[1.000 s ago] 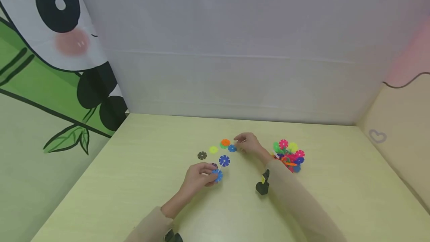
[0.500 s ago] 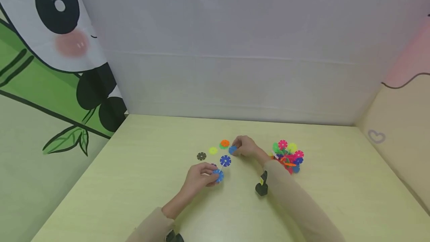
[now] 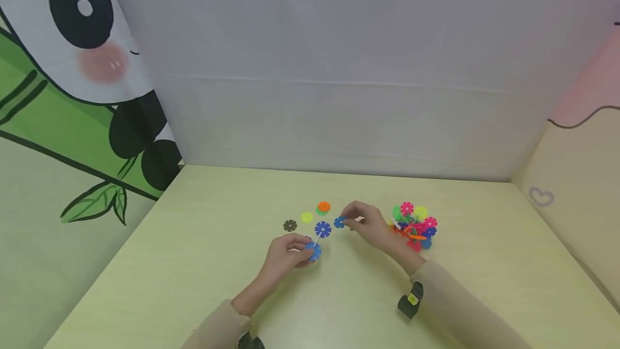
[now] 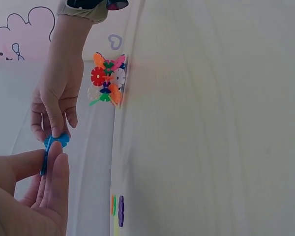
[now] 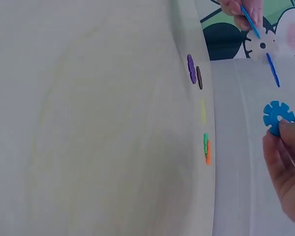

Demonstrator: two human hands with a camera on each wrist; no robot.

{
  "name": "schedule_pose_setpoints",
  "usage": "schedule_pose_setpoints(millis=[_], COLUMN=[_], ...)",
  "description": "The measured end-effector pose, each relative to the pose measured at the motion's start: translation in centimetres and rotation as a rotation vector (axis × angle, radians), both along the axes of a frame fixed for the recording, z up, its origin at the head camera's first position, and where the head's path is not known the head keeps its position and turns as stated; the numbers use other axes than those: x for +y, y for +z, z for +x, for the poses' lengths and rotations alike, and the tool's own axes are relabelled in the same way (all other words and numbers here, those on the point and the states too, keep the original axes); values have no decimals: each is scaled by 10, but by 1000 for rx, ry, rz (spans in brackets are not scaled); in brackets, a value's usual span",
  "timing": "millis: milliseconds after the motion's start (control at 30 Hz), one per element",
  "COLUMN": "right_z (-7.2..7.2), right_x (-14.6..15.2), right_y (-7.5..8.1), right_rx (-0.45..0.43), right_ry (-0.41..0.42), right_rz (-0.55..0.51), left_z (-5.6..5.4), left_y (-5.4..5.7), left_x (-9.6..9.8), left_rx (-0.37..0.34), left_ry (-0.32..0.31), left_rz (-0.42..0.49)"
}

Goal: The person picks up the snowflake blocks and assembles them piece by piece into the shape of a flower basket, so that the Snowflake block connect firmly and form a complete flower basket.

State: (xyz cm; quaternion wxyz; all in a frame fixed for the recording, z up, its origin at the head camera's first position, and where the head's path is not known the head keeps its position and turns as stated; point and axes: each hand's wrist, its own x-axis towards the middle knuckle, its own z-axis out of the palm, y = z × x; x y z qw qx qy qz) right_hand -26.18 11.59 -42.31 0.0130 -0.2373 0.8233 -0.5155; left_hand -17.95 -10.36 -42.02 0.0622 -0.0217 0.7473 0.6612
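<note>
My left hand (image 3: 286,252) pinches a light-blue notched plastic disc (image 3: 315,252). A white notched disc (image 5: 263,44), seen edge-on from the head, joins it to a dark-blue disc (image 3: 323,229). Between thumb and fingers of my right hand (image 3: 370,225) is another blue notched disc (image 5: 277,116), held a little to the right of the dark-blue one and apart from it. In the left wrist view, the right hand (image 4: 59,101) hangs beyond the left hand (image 4: 34,191), and the blue discs overlap there.
Loose discs lie on the table: a dark brown one (image 3: 290,225), a yellow one (image 3: 307,217), an orange one (image 3: 323,206) over green, and a purple one (image 5: 191,69) mostly hidden from the head. A colourful disc pile (image 3: 414,230) sits beside the right forearm.
My right hand has picked up the blue disc from beside the orange and green ones and brought it nearer the joined discs. The left hand stays almost still.
</note>
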Motion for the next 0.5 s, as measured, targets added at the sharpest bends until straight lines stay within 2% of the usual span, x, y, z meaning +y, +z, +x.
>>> schedule_pose_setpoints(millis=[133,267,500], right_z=[10,16,20], right_x=[-1,-2,-2], right_y=[-1,-2,-1], right_rx=[21,59,214], right_ry=[-1,-3,-17], right_rz=[-53,-60,0], left_z=[1,2,3], left_y=[1,0,0], left_x=[3,5,3], left_rx=[-15,-23,-17], left_ry=[-5,-20,-28], left_rz=[-5,-1,-10])
